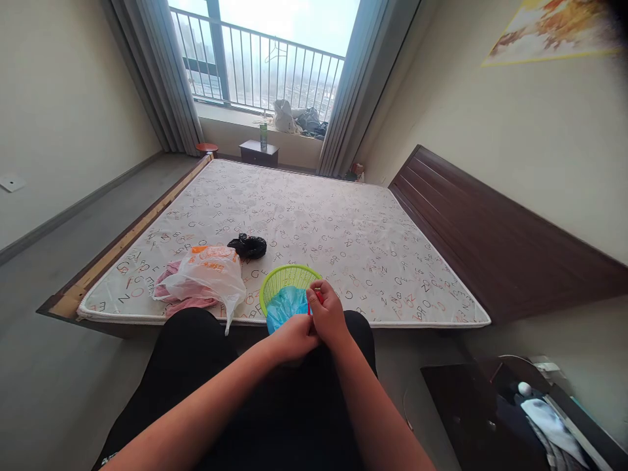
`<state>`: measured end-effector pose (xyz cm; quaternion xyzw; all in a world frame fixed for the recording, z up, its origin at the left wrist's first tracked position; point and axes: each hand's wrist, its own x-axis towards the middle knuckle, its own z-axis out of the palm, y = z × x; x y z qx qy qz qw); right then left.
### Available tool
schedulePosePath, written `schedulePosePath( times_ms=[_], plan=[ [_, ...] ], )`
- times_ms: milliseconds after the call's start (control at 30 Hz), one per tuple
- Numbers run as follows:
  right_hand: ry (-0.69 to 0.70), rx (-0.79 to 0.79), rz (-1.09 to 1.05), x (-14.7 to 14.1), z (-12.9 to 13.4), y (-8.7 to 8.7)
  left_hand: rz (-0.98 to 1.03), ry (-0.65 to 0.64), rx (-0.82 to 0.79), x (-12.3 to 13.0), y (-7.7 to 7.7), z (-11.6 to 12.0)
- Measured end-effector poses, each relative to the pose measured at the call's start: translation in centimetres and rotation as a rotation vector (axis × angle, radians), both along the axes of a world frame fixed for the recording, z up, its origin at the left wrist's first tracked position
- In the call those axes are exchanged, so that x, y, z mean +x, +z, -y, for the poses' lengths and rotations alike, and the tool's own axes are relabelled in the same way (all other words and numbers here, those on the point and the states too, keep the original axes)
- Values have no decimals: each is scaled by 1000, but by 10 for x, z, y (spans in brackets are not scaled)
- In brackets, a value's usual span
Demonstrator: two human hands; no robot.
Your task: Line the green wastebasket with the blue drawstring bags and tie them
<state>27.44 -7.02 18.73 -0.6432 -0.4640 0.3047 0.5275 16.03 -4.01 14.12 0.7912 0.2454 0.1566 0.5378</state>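
1. Right hand [328, 314]: fingers curled nearly closed around a small red object [320, 297], mostly covered and too small to identify.
2. Left hand [293, 337]: against the right, fingers bent inward; cannot tell whether it grips anything.
3. Just beyond the hands: lime-green slatted basket [273, 284], partly hidden by a blue plastic bag [288, 302].
4. Farther left: white plastic bag [212, 275], overlapping pink cloth [190, 305].

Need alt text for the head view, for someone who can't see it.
The left hand and right hand meet at a green basket with a blue bag over its near side, the right holding a red item. Leftward on the mattress lie a white bag on pink cloth and a black bag; a window is beyond.
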Motion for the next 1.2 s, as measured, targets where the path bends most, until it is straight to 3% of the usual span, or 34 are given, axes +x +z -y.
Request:
schedulePosePath(
  times_ms=[100, 233, 433, 600, 700, 900, 1033, 1200],
  plan=[
    [17, 23, 33, 1, -1, 0, 53, -17, -56, -2, -3, -3],
    [-91, 76, -82, 14, -7, -2, 104, 42, -67, -9, 0, -13],
    [-136, 159, -613, 30, -13, -7, 393, 221, -483, -13, -3, -23],
    [-74, 179, -773, 30, -9, -12, 533, 445, -666, -12, -14, -31],
    [75, 166, -691, 26, -2, -14, 517, 499, -710, -13, -20, -36],
    [599, -24, -226, 13, 10, -9, 544, 484, -849, -15, -16, -36],
    [666, -105, 35, 10, 10, -8, 598, 510, -928, -17, -8, -37],
    [615, 2, 188, 16, 7, -7, 630, 448, -961, -22, -6, -42]
  ],
)
